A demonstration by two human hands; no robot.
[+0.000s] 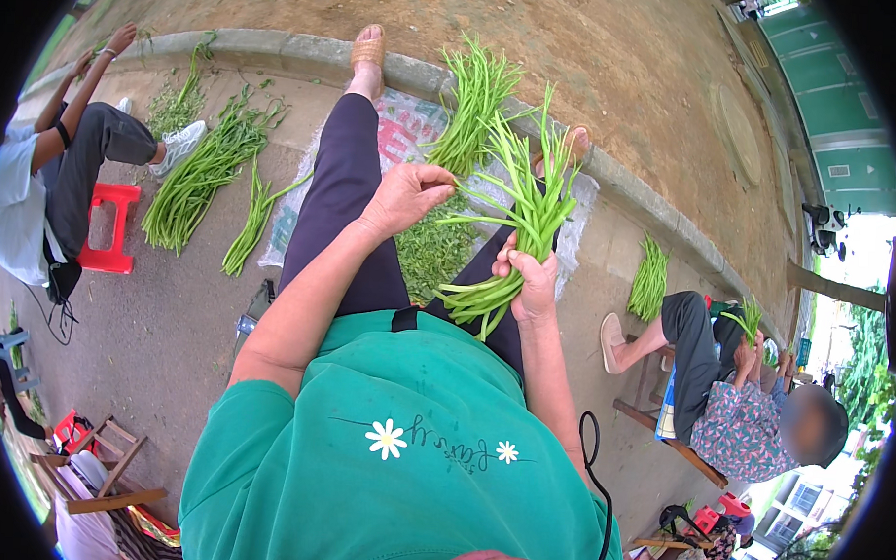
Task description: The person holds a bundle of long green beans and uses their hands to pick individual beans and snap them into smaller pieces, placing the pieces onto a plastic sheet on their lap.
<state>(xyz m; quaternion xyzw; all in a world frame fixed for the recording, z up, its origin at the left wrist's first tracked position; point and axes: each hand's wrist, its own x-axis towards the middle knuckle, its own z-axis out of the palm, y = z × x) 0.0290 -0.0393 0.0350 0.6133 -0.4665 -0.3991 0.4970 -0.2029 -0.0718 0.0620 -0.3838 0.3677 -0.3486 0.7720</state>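
Note:
My right hand (534, 283) is closed around a bunch of long green vegetable stems (531, 216), held above my right thigh. The stems are mostly stripped of leaves, and their lower ends bend out to the left below the fist. To the left of the bunch, my left hand (453, 182) pinches the thin tip of one stem between thumb and fingers. Between my legs lies a heap of loose green leaves (438, 250) on a plastic sheet (279, 233). A pile of bare stems (472, 107) rests beyond it, by the curb.
A concrete curb (278, 52) runs across the front. On the left are leafy stems (200, 175), a small bundle (250, 229) and a red plastic stool (109, 227) beside a seated person. On the right, another stem pile (648, 279) lies near a seated person holding greens.

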